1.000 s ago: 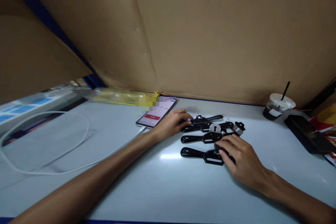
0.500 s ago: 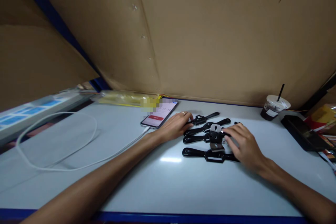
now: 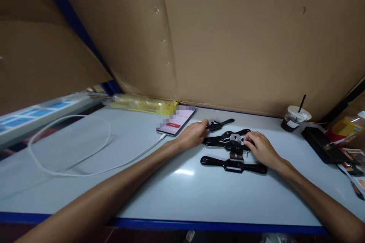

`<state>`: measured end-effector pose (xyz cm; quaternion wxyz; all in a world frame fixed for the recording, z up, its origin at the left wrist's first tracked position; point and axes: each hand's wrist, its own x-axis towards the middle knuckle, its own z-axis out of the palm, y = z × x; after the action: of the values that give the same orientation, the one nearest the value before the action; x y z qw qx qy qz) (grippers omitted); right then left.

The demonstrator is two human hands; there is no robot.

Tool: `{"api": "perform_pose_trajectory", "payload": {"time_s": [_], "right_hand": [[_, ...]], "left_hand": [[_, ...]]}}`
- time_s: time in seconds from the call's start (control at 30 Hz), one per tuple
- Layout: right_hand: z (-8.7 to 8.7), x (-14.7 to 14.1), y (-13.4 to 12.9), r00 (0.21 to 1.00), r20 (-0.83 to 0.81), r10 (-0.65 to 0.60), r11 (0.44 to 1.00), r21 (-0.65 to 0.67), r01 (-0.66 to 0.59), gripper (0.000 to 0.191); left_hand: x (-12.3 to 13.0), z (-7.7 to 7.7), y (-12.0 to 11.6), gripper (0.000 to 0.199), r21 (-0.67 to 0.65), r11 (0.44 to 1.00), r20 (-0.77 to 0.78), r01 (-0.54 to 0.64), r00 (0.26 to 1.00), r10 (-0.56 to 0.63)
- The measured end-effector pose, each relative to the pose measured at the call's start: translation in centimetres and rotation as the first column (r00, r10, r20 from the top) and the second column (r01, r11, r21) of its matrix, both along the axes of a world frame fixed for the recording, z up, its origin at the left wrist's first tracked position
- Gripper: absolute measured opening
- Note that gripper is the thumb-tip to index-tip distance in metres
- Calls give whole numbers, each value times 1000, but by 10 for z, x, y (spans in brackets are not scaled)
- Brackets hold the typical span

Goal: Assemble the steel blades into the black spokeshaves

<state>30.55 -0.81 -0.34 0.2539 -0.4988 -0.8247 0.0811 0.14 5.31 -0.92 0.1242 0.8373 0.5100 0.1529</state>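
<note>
Several black two-handled metal tools lie on the pale table. The nearest black tool [image 3: 234, 166] is apart from the others. A silver plate [image 3: 235, 138] rests among the middle tools, and a dark flat blade [image 3: 236, 157] lies just below them. My left hand [image 3: 196, 133] has its fingers curled at the left ends of the farther tools; its fingertips are hidden. My right hand [image 3: 260, 147] is at the right ends of the middle tools, thumb and fingers pinched together on something too small to name. A small silver screw [image 3: 245, 153] lies beside my right thumb.
A phone [image 3: 177, 120] with a white cable [image 3: 137, 159] lies left of my left hand. Behind it is a yellow plastic packet [image 3: 137, 105]. A lidded drink cup [image 3: 295, 117] and a black tray [image 3: 325, 146] stand at the right.
The view has shifted slightly. My right hand has moved up and away from the nearest tool, whose right handle now shows. The tools in the middle lie closer together.
</note>
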Motion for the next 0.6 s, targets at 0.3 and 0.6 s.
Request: {"api": "perform_pose_trajectory", "payload": {"time_s": [0.3,0.6], "right_hand": [[-5,19,13,973,-159,-165,985,-73,155,26],[2,49,26,924,-260,-281,956,10,294,25]], "left_hand": [[2,16,-21,32,175,984,131,30,990,-53],[44,35,-115,10,103,783,54,613,783,-620]]}}
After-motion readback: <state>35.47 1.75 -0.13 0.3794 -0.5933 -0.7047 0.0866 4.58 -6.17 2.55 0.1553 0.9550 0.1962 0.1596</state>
